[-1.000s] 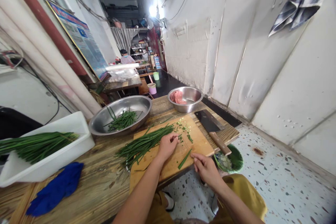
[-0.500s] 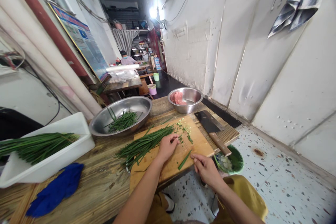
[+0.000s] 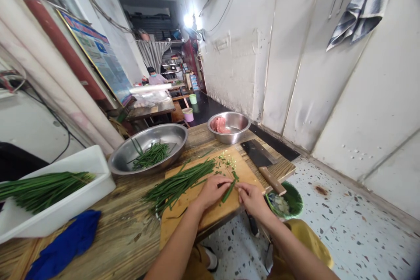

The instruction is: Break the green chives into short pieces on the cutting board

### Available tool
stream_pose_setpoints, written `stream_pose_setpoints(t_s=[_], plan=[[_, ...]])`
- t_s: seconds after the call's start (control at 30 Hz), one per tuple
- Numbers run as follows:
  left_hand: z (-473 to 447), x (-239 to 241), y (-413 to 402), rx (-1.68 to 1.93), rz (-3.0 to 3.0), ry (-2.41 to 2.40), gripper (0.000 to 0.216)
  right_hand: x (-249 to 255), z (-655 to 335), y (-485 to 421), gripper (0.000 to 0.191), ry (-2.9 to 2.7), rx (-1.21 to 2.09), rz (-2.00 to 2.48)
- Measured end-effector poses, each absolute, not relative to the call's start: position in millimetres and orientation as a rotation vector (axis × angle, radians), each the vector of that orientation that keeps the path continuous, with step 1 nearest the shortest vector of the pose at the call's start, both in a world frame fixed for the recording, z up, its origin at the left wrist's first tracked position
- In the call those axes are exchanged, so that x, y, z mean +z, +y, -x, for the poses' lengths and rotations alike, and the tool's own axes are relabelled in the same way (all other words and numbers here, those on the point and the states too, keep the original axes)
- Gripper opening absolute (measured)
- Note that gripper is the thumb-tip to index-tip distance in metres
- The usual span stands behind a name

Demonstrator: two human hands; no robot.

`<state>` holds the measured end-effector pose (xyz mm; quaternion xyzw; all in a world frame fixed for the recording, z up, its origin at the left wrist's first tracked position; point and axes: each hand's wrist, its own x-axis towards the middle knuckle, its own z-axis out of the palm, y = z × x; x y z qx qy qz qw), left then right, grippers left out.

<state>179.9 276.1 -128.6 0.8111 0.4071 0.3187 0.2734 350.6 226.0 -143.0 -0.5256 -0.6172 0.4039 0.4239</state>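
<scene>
A bunch of long green chives (image 3: 179, 183) lies across a wooden cutting board (image 3: 203, 210). My left hand (image 3: 211, 190) rests on the board beside the bunch's right end, fingers curled toward a loose chive piece (image 3: 229, 191). My right hand (image 3: 252, 199) is at the board's near right edge, fingers pinched by the same piece. Small chopped bits (image 3: 229, 162) lie further up the board. A cleaver (image 3: 262, 162) with a wooden handle lies on the table right of the board, untouched.
A large steel bowl (image 3: 124, 159) holds cut chives. A smaller steel bowl (image 3: 241, 129) holds pink meat. A white tub (image 3: 65, 208) at left holds more chives, a blue cloth (image 3: 62, 247) before it. A green bowl (image 3: 293, 201) sits below the table's edge. A person sits far back.
My left hand slid off the chive bunch toward the loose piece. My right hand moved up onto the board's edge to the same piece. The view shifted slightly.
</scene>
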Motion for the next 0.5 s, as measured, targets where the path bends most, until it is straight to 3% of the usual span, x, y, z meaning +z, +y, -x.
stream_pose_setpoints(t_s=[0.2,0.33,0.5], plan=[[-155,-112,271,0.894,-2.304,1.659,0.024,-165,-352,243,0.039,-1.417,1.057,1.357],[-129,-104,268,0.618,-2.298,1.827,0.018,-176,-354,245,0.052,-1.375,1.128,1.336],[-132,-107,272,0.443,-2.381,1.903,0.018,-179,-353,246,0.047,-1.352,1.178,1.310]])
